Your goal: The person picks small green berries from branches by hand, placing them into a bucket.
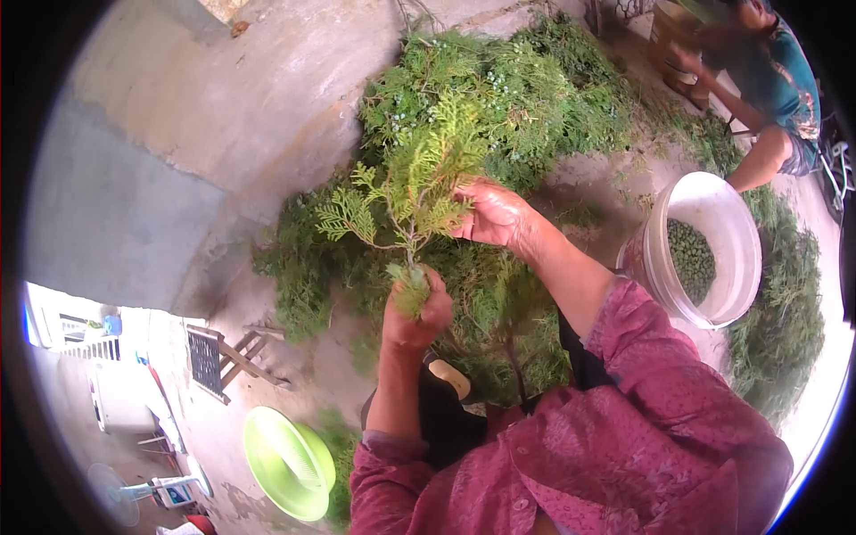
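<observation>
My left hand (419,312) is closed around the lower stem of a leafy cypress sprig (406,201), which it holds upright in front of me. A tuft of green sticks out over its fingers. At the sprig's right side, my right hand (490,212) has its fingers curled in against the foliage, pinching at it; the fingertips are partly hidden by leaves. Behind both hands lies a large heap of cut cypress branches (544,89), with small pale blue-green cones on some of them. More cut greenery lies below my hands around my feet.
A white bucket (655,209) holding small green cones stands at the right. Another person (785,89) sits at the upper right. A lime-green basin (276,486), a wooden folding stool (209,361) and a fan (114,490) are at the lower left. More branches (776,294) lie beyond the bucket.
</observation>
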Available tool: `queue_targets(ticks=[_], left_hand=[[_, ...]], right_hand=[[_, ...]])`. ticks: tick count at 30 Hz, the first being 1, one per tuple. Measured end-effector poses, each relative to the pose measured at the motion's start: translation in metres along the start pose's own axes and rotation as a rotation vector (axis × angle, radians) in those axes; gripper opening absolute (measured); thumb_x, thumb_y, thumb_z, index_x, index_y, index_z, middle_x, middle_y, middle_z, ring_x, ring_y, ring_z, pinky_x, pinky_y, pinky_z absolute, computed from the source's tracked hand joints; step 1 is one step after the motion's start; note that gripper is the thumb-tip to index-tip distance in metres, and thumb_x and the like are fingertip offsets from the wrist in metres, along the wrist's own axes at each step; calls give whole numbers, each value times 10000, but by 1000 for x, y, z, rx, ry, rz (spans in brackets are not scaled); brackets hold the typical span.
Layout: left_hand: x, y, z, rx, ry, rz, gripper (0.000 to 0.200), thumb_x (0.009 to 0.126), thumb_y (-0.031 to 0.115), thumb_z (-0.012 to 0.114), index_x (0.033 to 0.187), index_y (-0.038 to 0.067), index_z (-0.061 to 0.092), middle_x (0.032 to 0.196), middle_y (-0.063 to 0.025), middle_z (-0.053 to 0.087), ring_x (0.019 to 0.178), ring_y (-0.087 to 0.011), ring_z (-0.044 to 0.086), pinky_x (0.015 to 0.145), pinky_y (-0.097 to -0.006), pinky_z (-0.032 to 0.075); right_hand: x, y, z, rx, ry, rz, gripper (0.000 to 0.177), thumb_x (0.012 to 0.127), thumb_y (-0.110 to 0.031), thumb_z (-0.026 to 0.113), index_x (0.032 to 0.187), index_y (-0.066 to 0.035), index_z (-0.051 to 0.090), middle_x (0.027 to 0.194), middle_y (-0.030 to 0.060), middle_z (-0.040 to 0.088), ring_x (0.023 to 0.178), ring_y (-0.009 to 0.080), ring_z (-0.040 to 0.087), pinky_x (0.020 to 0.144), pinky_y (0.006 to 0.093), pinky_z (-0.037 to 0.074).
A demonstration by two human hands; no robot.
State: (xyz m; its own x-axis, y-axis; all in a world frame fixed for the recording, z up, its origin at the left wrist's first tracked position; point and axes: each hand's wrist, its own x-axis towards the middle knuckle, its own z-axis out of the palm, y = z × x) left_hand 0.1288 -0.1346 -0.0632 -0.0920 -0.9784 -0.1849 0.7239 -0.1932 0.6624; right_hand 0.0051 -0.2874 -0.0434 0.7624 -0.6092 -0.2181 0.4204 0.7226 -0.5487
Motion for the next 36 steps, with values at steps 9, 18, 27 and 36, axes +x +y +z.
queue_targets(ticks=[9,18,27,36], left_hand=[[4,-4,3,60,-37,3,245,874,327,466,825,88,445,499,34,331,407,-80,298,381,-230,223],[-7,-2,0,21,46,57,276,880,336,452,839,64,461,498,30,338,399,-78,298,376,-226,226],[-13,4,-9,18,-113,95,258,882,318,460,844,63,482,501,32,356,392,-74,318,353,-222,223],[5,1,7,134,438,81,145,900,178,451,842,58,509,525,-4,427,354,-72,295,336,-210,226]], right_hand=[[4,-12,-16,86,54,-11,61,848,-60,531,909,-57,533,708,21,549,471,82,442,415,183,368],[-8,-25,-16,-211,55,-147,91,783,-28,608,759,-61,526,519,-15,427,409,60,366,373,213,203],[4,-51,-43,-41,372,-280,58,785,34,492,811,6,535,628,48,512,467,65,455,347,186,355],[-9,-26,-18,-166,-101,1,138,798,-145,626,836,-21,579,742,45,584,531,72,510,363,151,337]])
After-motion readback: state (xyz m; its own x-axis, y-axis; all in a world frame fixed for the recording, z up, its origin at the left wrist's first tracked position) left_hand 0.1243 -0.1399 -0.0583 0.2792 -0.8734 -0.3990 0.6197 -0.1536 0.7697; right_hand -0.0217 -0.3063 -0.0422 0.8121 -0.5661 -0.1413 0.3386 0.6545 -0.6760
